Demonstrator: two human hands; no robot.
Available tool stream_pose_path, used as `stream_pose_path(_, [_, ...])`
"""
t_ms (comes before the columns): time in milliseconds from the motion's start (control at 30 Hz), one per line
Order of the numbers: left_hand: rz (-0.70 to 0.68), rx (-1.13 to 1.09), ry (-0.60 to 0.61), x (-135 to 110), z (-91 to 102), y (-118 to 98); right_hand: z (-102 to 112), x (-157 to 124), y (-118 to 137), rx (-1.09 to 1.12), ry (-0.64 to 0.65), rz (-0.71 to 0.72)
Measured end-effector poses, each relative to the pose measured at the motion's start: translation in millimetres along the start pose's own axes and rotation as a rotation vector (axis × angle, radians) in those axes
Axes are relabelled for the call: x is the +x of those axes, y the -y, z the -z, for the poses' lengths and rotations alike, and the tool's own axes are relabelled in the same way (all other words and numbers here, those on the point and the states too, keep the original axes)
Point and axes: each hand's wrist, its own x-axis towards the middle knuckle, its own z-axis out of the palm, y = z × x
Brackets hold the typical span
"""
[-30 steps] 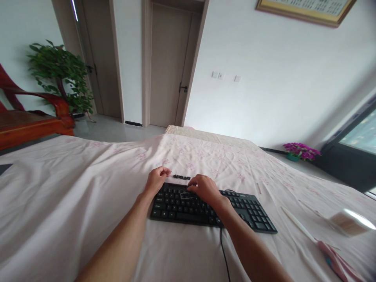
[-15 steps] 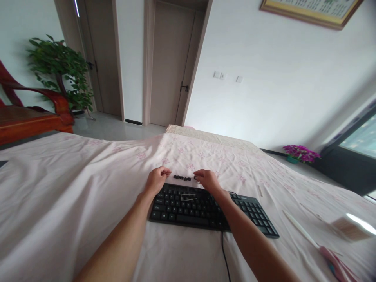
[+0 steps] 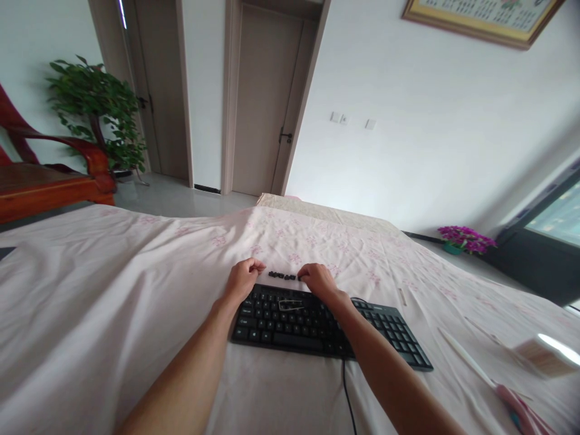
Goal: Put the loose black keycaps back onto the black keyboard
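A black keyboard (image 3: 294, 341) lies on the cloth in front of me, with a thin wire tool (image 3: 290, 304) resting on its keys. Beyond its back edge, several loose black keycaps (image 3: 281, 276) sit in a short row. My right hand (image 3: 319, 281) is at the right end of that row, its fingers closed on a small black keycap (image 3: 299, 278) that they partly hide. At the row's left end, my left hand (image 3: 243, 278) rests near the keyboard's back corner. Its fingers are curled together, with nothing visible in them.
A pink-handled tool (image 3: 521, 408) with a long pale blade and a round container of thin sticks (image 3: 544, 355) lie to the right on the patterned cloth (image 3: 149, 314). The keyboard's cable (image 3: 347, 393) runs toward me. A wooden chair (image 3: 54, 181) stands at the far left.
My right hand has shifted slightly left and closer to the row, bringing its keycap beside the others. My left hand has barely moved. The whole view has tilted a little.
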Motion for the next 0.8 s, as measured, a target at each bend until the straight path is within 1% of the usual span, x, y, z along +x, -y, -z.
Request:
stream_pose_path(167, [0.015, -0.007, 0.001, -0.5, 0.9, -2.0, -2.8, 0.3, 1.6, 0.054, -0.002, -0.012])
stream_pose_path(567, [0.006, 0.008, 0.013, -1.1, 0.7, -1.8, -2.6, 0.6, 1.2, 0.035, 0.021, 0.000])
stream_pose_path(800, [0.010, 0.021, 0.009, -1.5, 1.5, -3.7, 0.3, -0.9, 8.2, -0.015, 0.028, -0.003])
